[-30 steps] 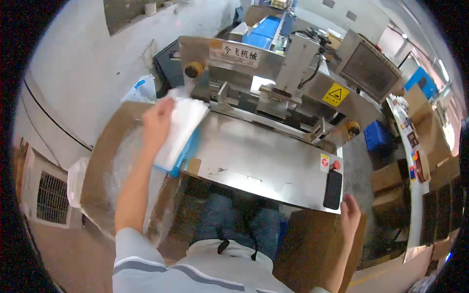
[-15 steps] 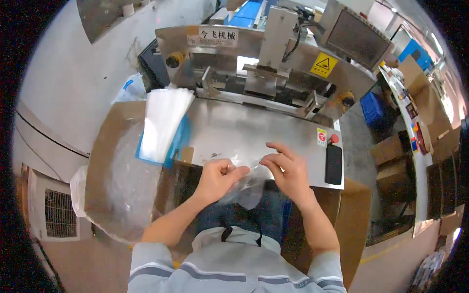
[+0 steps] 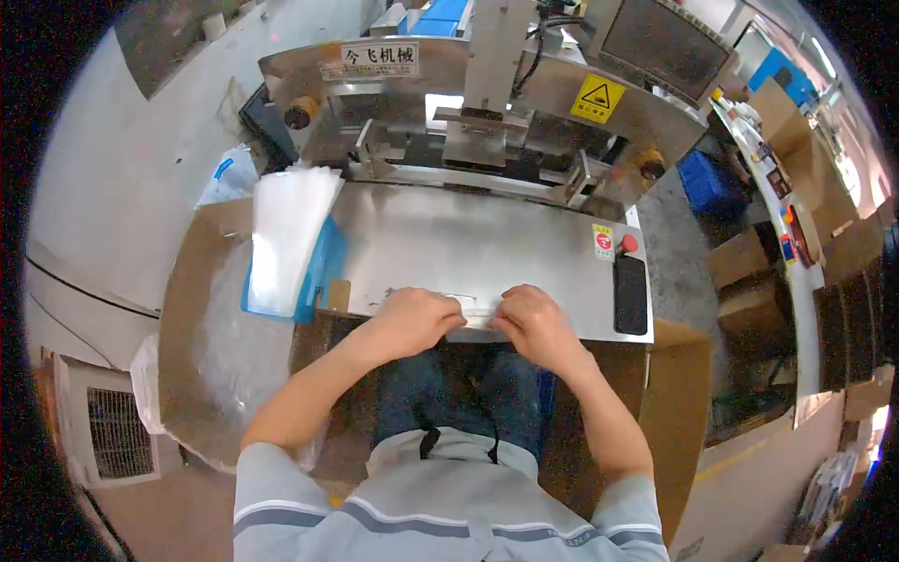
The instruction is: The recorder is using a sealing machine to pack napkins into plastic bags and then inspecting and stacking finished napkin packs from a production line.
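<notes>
At the near edge of the steel worktop (image 3: 468, 239), my left hand (image 3: 412, 321) and my right hand (image 3: 536, 325) face each other, a short gap apart. Both are closed, fingers curled and thumbs pressed in. Between them stretches a strip of clear plastic film (image 3: 478, 313), gripped at either end. It looks like a thin bag, but its outline is hard to make out against the shiny metal. A stack of white translucent sheets or bags (image 3: 292, 239) lies on a blue holder (image 3: 323, 267) to the left of my left hand.
Behind the worktop stands a steel machine with a press head (image 3: 475, 139) and a monitor (image 3: 663, 42). A black phone (image 3: 630, 296) and a red button (image 3: 627, 244) are at the right edge. An open carton (image 3: 201, 309) with clear plastic stands left; another carton (image 3: 676, 393) stands right.
The loosely bunched film is now drawn into a narrow strip along the worktop edge. My right hand has lowered and its fingers have closed. The view has shifted slightly.
</notes>
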A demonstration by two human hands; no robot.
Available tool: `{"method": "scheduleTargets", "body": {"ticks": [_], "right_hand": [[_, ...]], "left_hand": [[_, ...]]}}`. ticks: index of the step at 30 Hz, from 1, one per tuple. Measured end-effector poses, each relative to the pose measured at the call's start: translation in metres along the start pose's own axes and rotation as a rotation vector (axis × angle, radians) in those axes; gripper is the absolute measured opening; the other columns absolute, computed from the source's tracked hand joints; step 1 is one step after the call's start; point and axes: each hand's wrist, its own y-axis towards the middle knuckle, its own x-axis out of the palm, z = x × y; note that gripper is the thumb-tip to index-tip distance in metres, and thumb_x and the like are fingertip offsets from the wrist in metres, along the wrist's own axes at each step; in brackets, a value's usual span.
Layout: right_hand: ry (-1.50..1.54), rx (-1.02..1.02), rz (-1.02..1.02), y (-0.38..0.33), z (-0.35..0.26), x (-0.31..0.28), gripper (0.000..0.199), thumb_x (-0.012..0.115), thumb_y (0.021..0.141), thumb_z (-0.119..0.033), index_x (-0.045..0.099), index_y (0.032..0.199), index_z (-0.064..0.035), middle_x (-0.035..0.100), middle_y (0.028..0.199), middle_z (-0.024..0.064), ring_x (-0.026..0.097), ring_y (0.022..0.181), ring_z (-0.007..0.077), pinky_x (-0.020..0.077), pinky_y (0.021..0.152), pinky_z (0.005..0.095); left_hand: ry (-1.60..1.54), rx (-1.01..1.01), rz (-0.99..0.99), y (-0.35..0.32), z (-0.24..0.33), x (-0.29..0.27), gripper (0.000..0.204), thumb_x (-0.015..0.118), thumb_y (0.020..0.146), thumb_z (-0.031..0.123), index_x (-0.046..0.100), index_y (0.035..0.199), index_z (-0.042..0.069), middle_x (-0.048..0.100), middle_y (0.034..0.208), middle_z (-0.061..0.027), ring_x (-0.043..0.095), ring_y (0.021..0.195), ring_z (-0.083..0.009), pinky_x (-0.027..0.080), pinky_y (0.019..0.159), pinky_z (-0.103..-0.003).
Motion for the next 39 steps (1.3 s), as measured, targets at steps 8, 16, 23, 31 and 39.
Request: {"method": "scheduleTargets", "body": {"ticks": [8, 16, 23, 31, 39], "right_hand": [[0.280, 0.129, -0.130, 0.004, 0.010, -0.052, 0.013, 0.070, 0.082, -0.015, 0.068, 0.081, -0.0028, 0.067, 0.085, 0.0122, 0.062, 0.089, 0.0313, 0.0488, 0.080, 0.0390], [0.384, 0.428, -0.049, 0.060, 0.103, -0.007, 0.022, 0.068, 0.084, -0.023, 0.071, 0.087, -0.0014, 0.070, 0.086, 0.0117, 0.065, 0.079, 0.0228, 0.0505, 0.074, 0.0343], [0.269, 0.383, -0.079, 0.164, 0.202, 0.009, 0.029, 0.064, 0.086, -0.027, 0.070, 0.089, 0.0005, 0.068, 0.077, 0.0152, 0.063, 0.069, 0.0224, 0.0488, 0.066, 0.0371], [-0.134, 0.260, 0.016, 0.204, 0.220, 0.013, 0.031, 0.060, 0.087, -0.025, 0.066, 0.087, 0.0048, 0.065, 0.085, 0.0247, 0.064, 0.081, 0.0371, 0.0505, 0.075, 0.0452], [-0.390, 0.202, -0.066, 0.182, 0.156, 0.036, 0.055, 0.060, 0.088, -0.028, 0.048, 0.133, 0.0012, 0.049, 0.137, 0.0204, 0.044, 0.129, 0.0391, 0.0378, 0.105, 0.0476]], "left_hand": [[-0.136, -0.047, -0.088, -0.002, 0.004, -0.058, 0.023, 0.053, 0.095, 0.027, 0.058, 0.095, 0.005, 0.065, 0.085, -0.0208, 0.062, 0.084, -0.0424, 0.048, 0.074, -0.051], [-0.294, -0.082, -0.203, 0.088, -0.111, -0.043, 0.035, 0.055, 0.094, 0.038, 0.065, 0.095, 0.004, 0.067, 0.081, -0.0141, 0.062, 0.076, -0.0275, 0.049, 0.070, -0.039], [-0.546, -0.504, -0.161, 0.200, -0.198, -0.079, 0.034, 0.066, 0.088, 0.041, 0.070, 0.096, 0.008, 0.065, 0.084, 0.0017, 0.057, 0.080, -0.0103, 0.046, 0.074, -0.027], [-0.660, -0.141, 0.166, 0.234, -0.243, -0.047, 0.055, 0.081, 0.073, 0.038, 0.064, 0.114, 0.005, 0.066, 0.093, -0.0094, 0.060, 0.092, -0.0225, 0.047, 0.085, -0.034], [0.175, -0.380, 0.402, 0.164, -0.111, -0.006, 0.051, 0.065, 0.082, 0.022, 0.052, 0.123, -0.005, 0.052, 0.128, -0.0254, 0.047, 0.121, -0.0397, 0.038, 0.101, -0.049]]}}
